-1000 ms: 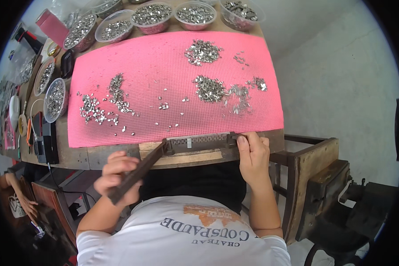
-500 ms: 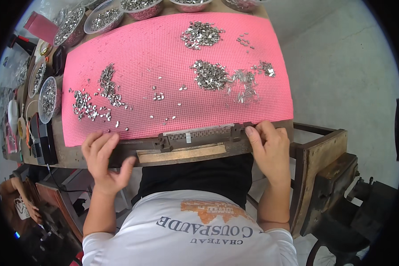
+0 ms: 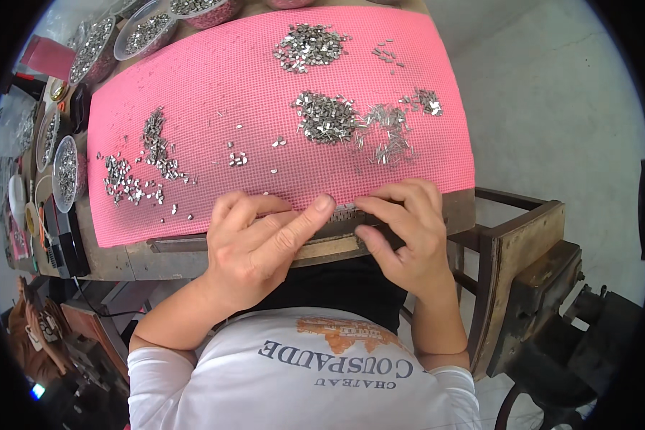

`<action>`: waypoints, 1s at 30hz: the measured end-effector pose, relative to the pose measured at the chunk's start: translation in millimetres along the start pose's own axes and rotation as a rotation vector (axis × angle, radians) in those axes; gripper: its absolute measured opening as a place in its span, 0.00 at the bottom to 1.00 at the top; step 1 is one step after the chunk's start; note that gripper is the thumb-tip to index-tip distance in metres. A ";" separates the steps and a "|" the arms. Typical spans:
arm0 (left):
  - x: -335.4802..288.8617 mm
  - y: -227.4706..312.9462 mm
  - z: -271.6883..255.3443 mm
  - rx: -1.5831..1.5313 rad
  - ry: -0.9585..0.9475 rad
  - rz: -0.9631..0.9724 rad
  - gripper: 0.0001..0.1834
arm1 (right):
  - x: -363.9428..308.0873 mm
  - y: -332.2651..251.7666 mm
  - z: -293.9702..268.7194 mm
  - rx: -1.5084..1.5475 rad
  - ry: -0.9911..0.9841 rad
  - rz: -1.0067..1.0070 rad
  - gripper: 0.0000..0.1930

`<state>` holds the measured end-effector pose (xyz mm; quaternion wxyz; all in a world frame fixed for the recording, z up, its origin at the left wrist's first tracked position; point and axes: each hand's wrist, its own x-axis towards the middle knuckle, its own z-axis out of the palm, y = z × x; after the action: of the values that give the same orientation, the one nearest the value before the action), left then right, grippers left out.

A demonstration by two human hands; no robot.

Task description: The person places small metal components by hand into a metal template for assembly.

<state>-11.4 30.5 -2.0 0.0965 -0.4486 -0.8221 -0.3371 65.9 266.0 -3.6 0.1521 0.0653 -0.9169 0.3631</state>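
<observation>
At the table's front edge lies a dark metal jig [image 3: 342, 213] with a row of small slots, partly covered by my hands. My left hand [image 3: 254, 247] is over its left part, the thumb stretched right along the slots and the other fingers bent beside it. At the right end, my right hand [image 3: 412, 233] has its index fingertip on the jig and its thumb lower, with a gap between them. In neither hand can I make out a held piece. A pale wooden strip [image 3: 330, 249] runs along the near side of the jig.
On the pink mat [image 3: 215, 86] lie piles of small metal pieces [image 3: 325, 117], a heap of thin pins [image 3: 387, 136] and loose bits at left [image 3: 125, 179]. Plastic tubs of metal pieces [image 3: 66, 173] line the left and far sides. A machine [image 3: 588, 333] stands at right.
My left hand has moved right from the table edge onto the jig. My right hand has shifted left, from the jig's end block to its slotted part. The view has shifted slightly.
</observation>
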 end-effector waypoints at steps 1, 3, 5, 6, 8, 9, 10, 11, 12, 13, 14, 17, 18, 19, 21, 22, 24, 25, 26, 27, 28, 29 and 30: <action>-0.7 -1.2 1.7 0.007 0.019 0.033 0.38 | -0.2 0.0 2.8 0.001 0.001 0.003 0.19; -1.5 -4.0 4.6 0.013 0.035 0.067 0.36 | -0.5 0.7 7.6 -0.042 0.006 -0.022 0.18; -1.8 -6.9 6.9 0.099 0.077 0.118 0.25 | -0.7 2.5 10.7 -0.039 0.023 -0.015 0.17; -2.3 -7.6 8.3 0.098 0.076 0.118 0.25 | -0.6 3.5 12.0 -0.036 0.041 -0.012 0.16; -3.0 -8.9 10.7 0.100 0.109 0.133 0.24 | 0.3 5.3 13.5 -0.035 0.056 -0.016 0.15; -3.6 -9.4 11.2 0.100 0.110 0.134 0.24 | 0.4 6.1 14.1 -0.034 0.071 -0.021 0.15; -4.2 -10.1 11.1 0.089 0.106 0.121 0.24 | 0.7 7.1 14.6 -0.036 0.071 -0.023 0.15; -4.1 -10.8 11.1 0.079 0.103 0.109 0.24 | 1.4 8.1 15.0 -0.032 0.083 -0.029 0.14; -4.8 -11.2 11.8 0.078 0.108 0.110 0.24 | 1.8 7.8 15.3 -0.029 0.094 -0.035 0.14; -5.0 -11.7 12.5 0.066 0.128 0.112 0.24 | 2.9 6.5 14.6 -0.034 0.094 -0.041 0.14; -4.6 -12.1 12.2 0.054 0.150 0.115 0.25 | 4.2 4.4 13.2 -0.004 0.095 -0.036 0.14; -6.4 -8.7 6.7 0.011 0.126 0.058 0.26 | 9.7 -5.1 5.9 0.090 0.077 -0.018 0.12; -4.9 -8.7 8.6 -0.014 0.158 0.051 0.28 | 11.2 -6.6 3.7 0.098 0.074 -0.010 0.11; -4.4 -7.7 7.3 -0.034 0.149 0.031 0.29 | 13.6 -6.8 0.6 0.098 0.066 -0.013 0.10; -4.8 -6.9 5.3 -0.060 0.136 0.010 0.29 | 20.5 -4.0 -1.5 0.127 0.076 0.003 0.10; -7.3 -6.9 6.2 -0.070 0.140 0.010 0.29 | 29.2 -4.7 -5.9 0.108 0.084 -0.021 0.10; -10.6 -6.7 4.9 -0.080 0.134 0.009 0.28 | 43.4 -5.6 -15.7 0.017 0.098 -0.029 0.08; -10.6 -6.7 3.2 -0.081 0.150 0.019 0.28 | 53.3 -4.8 -19.7 -0.001 0.109 -0.033 0.07; -10.0 -7.5 1.8 -0.102 0.144 0.015 0.28 | 63.6 -4.8 -22.8 -0.013 0.113 -0.044 0.07; -9.8 -7.9 1.9 -0.123 0.139 0.008 0.28 | 74.4 -4.9 -26.6 -0.050 0.137 -0.084 0.07; -11.4 -8.8 2.4 -0.127 0.150 0.010 0.28 | 84.5 -5.8 -29.9 -0.085 0.161 -0.123 0.07; -12.8 -9.7 2.2 -0.128 0.164 0.015 0.28 | 93.7 -8.8 -33.0 -0.095 0.152 -0.119 0.06; -13.0 -10.3 1.5 -0.133 0.153 0.025 0.28 | 103.3 -9.2 -35.2 -0.131 0.161 -0.108 0.05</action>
<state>-12.0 18.9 -14.0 0.1331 -0.4372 -0.7824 -0.4231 -21.5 282.4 60.3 0.2485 0.0751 -0.9187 0.2977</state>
